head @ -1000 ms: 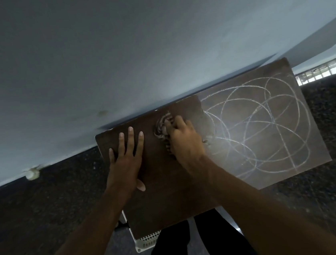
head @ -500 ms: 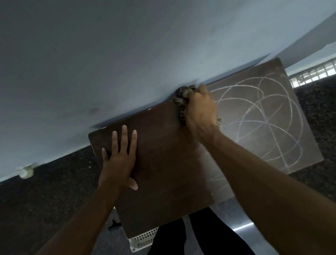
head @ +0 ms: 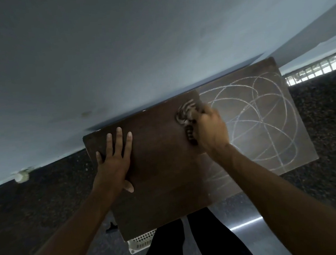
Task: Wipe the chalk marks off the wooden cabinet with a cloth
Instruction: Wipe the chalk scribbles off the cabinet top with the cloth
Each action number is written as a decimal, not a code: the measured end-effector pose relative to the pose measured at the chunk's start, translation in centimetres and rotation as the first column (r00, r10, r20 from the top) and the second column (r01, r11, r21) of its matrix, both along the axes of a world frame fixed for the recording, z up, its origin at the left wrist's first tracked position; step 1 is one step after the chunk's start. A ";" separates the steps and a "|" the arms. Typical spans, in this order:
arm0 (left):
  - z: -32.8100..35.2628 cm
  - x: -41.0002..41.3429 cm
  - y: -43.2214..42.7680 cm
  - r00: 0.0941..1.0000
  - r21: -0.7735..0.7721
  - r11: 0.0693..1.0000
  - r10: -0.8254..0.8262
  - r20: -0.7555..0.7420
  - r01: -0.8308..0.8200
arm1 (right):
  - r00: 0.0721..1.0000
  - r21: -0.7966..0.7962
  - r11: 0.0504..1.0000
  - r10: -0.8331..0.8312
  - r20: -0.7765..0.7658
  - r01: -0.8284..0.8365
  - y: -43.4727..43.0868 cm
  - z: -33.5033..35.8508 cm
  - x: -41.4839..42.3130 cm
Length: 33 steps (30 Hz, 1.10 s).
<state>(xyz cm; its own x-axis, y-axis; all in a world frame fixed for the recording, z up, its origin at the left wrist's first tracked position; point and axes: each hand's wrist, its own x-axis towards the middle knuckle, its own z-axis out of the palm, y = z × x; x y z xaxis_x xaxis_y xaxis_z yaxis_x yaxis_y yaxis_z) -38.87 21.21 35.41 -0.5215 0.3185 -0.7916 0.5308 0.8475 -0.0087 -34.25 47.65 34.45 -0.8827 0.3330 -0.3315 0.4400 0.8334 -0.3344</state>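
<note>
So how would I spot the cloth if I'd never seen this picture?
Find the dark wooden cabinet top against the pale wall. Near its far edge, the right hand grips a bunched-up cloth, just left of the white chalk marks. It is the only crumpled, stripy thing; the left hand lies flat and holds nothing.

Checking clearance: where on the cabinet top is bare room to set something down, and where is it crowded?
Bare wood on the dark brown wooden cabinet top lies between the flat left hand and the right hand, running to the near edge. Crowded: the far middle, where the right hand grips the dark patterned cloth. White chalk loops cover the right part.
</note>
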 end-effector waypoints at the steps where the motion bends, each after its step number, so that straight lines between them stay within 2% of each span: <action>1: 0.0 -0.1 0.0 1.000 0.004 1.000 0.005 0.006 -0.005 | 0.998 0.012 0.998 -0.055 -0.014 0.055 0.5 -0.1 -0.8; 4: 0.0 -0.3 0.0 0.999 0.007 1.000 0.028 0.036 -0.028 | 0.983 0.034 0.983 -0.177 -0.038 0.178 -0.2 -0.5 -3.7; 6: 0.1 -0.4 0.0 0.998 0.019 0.999 0.039 0.052 -0.040 | 0.982 0.026 0.982 -0.184 -0.037 0.185 -2.4 -0.4 -4.9; 11: 0.1 -0.4 -0.8 0.989 0.111 0.986 0.111 0.099 -0.122 | 0.991 -0.056 0.989 0.134 -0.020 -0.135 -9.9 0.6 -5.7; 17: 0.0 -0.2 -1.3 0.988 0.139 0.981 0.122 0.091 -0.134 | 0.964 -0.050 0.962 0.267 -0.007 -0.267 -9.9 0.5 -5.1; 20: 0.0 -0.1 -1.1 0.989 0.120 0.984 0.122 0.079 -0.131 | 0.981 -0.036 0.980 0.194 -0.022 -0.194 -6.2 -0.1 -4.2; 24: -0.1 0.0 -1.0 0.989 0.129 0.982 0.127 0.070 -0.135 | 0.990 0.007 0.995 -0.103 -0.095 0.104 0.5 -1.2 -3.1; 26: -0.1 0.0 -1.0 0.990 0.130 0.983 0.123 0.065 -0.131 | 0.977 0.062 0.978 -0.191 -0.100 0.197 2.8 -1.3 -3.1; 31: 0.0 -0.1 -0.9 0.991 0.112 0.986 0.121 0.057 -0.127 | 0.951 0.115 0.946 -0.293 -0.096 0.303 1.2 -1.0 -3.7; 33: 0.0 -0.1 -0.9 0.991 0.106 0.986 0.120 0.058 -0.125 | 0.945 0.083 0.942 -0.318 -0.079 0.324 -1.0 -0.9 -4.3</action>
